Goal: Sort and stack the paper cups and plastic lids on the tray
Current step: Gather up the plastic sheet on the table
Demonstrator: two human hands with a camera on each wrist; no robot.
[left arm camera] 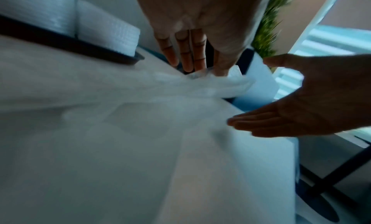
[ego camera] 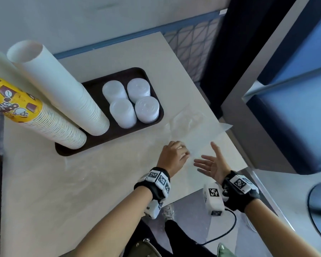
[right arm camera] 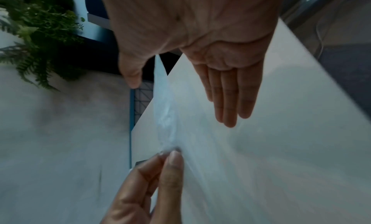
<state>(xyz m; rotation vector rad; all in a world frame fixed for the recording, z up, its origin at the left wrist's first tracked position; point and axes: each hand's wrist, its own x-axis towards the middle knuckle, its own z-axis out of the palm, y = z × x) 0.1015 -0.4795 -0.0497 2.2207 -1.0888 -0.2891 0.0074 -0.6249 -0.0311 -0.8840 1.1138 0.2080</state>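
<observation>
Lower centre of frame, left hand (ego camera: 174, 156) pinches the clear wrapper (ego camera: 191, 130); right hand (ego camera: 212, 163) waits flat-fingered beside it. Wrapper trails up-right; cups (ego camera: 63, 101) and lids (ego camera: 131, 102) sit stacked on tray (ego camera: 152, 82), upper left.

Pale table (ego camera: 44, 182); grey floor (ego camera: 193, 219)

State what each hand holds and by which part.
The left hand pinches the clear plastic bag at its near end, between thumb and fingertips. The right hand is open and holds nothing.
</observation>
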